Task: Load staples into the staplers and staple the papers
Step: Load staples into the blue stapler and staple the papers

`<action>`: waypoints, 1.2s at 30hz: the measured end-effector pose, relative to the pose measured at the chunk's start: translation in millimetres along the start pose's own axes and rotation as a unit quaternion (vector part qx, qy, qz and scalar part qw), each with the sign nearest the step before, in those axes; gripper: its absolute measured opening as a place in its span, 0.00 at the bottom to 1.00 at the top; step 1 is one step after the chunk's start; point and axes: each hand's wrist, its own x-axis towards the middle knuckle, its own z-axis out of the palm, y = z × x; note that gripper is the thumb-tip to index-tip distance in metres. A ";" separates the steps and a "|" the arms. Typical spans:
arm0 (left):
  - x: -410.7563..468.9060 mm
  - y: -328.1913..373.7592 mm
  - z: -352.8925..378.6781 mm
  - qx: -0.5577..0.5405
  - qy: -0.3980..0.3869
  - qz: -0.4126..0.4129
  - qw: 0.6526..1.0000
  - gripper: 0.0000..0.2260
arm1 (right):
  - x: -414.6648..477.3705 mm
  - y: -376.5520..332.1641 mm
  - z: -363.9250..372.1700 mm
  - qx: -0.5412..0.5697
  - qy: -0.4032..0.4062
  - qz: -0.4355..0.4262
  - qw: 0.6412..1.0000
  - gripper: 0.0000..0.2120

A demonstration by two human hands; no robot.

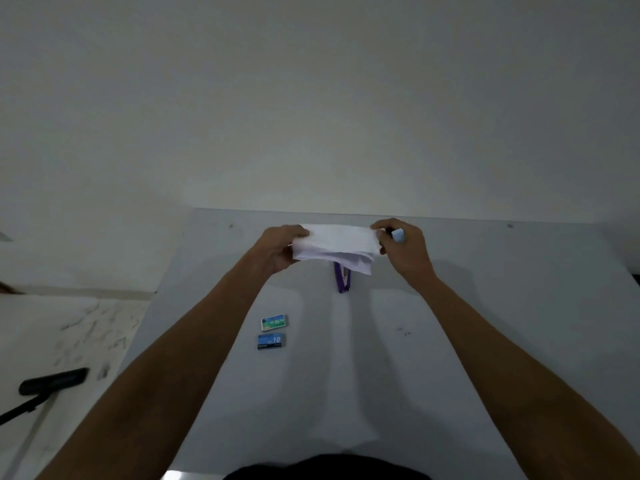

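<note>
Up over the far half of the table [485, 341], both hands hold a small sheaf of papers [334, 242] in the air, one hand at each short end.

Left hand [277, 249]: fingers curled under the left edge, thumb on top, so a pinch on the sheets. My read is that it squares the stack and keeps the leaves from fanning.

Right hand [403, 251]: closed at the right edge of the papers, and it also has a pale blue stapler [398, 234] tucked between thumb and fingers. Only the tip of it shows; I cannot tell whether its mouth is on the paper or just beside it. Held like that, the corner could be fed in without setting anything down.

Lower sheets sag and stick out at the bottom right, so the stack is not flush yet. Risk: a staple driven now may miss the loose leaf.

Purple stapler [343, 280] lies on the table directly below the papers, partly hidden by them, lying lengthwise towards me. Whether it is loaded I cannot tell.

Two staple boxes sit nearer me, left of centre, one just behind the other: green box [274, 322] farther, blue box [272, 341] nearer. Both look closed and parked clear of the working space.

Dark handled tool [52, 381] lies off the table to the left, not in play.
</note>
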 end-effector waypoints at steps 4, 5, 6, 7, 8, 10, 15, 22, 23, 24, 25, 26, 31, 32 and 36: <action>-5.5 -2.3 10.2 0.000 0.000 0.056 0.998 0.08 | -12.8 -2.8 -1.6 0.235 -0.024 0.312 0.920 0.21; -5.7 -3.2 12.1 0.011 -0.001 0.069 0.998 0.09 | -16.2 -1.1 -2.9 0.256 -0.060 0.346 0.901 0.24; -5.5 -3.5 14.0 0.022 -0.005 0.079 0.997 0.09 | -19.6 1.0 -3.3 0.271 -0.092 0.357 0.889 0.25; -4.3 -4.0 15.5 0.033 -0.007 0.087 0.996 0.09 | -23.1 3.8 -3.3 0.283 -0.109 0.354 0.885 0.23; -3.1 -4.6 16.7 0.041 -0.007 0.094 0.995 0.08 | -25.8 5.7 -2.8 0.295 -0.115 0.346 0.883 0.19; -1.0 -5.9 20.7 0.058 0.006 0.110 0.992 0.06 | -28.5 8.9 -2.8 0.320 -0.107 0.328 0.882 0.08; 3.3 -12.9 31.4 0.053 0.034 0.126 0.990 0.09 | -27.0 8.9 -4.6 0.330 -0.059 0.308 0.890 0.05; -0.5 -18.5 33.5 0.128 -0.028 0.080 0.988 0.10 | -20.4 11.6 -9.1 0.294 -0.006 0.308 0.905 0.05; -0.1 -18.6 33.7 0.136 -0.026 0.078 0.987 0.10 | -18.8 12.6 -10.2 0.288 0.000 0.307 0.907 0.06; -0.5 -18.1 34.1 0.142 -0.025 0.074 0.987 0.10 | -17.3 12.4 -11.2 0.285 0.005 0.308 0.908 0.06; -0.4 -17.9 34.7 0.146 -0.024 0.068 0.987 0.11 | -16.0 12.5 -12.3 0.283 0.008 0.308 0.908 0.06; -0.4 -17.1 34.9 0.147 -0.026 0.058 0.987 0.11 | -14.1 12.6 -13.4 0.281 0.011 0.309 0.909 0.06; 2.9 -17.3 37.2 0.131 -0.080 0.028 0.988 0.07 | -6.7 14.1 -18.7 0.305 0.054 0.317 0.897 0.06; 3.6 -17.8 38.7 0.123 -0.079 0.036 0.989 0.06 | -6.7 13.5 -17.4 0.319 0.062 0.324 0.889 0.07; 6.2 -21.6 50.2 0.104 -0.030 0.074 0.991 0.10 | -14.6 7.3 -0.7 0.331 0.025 0.349 0.876 0.16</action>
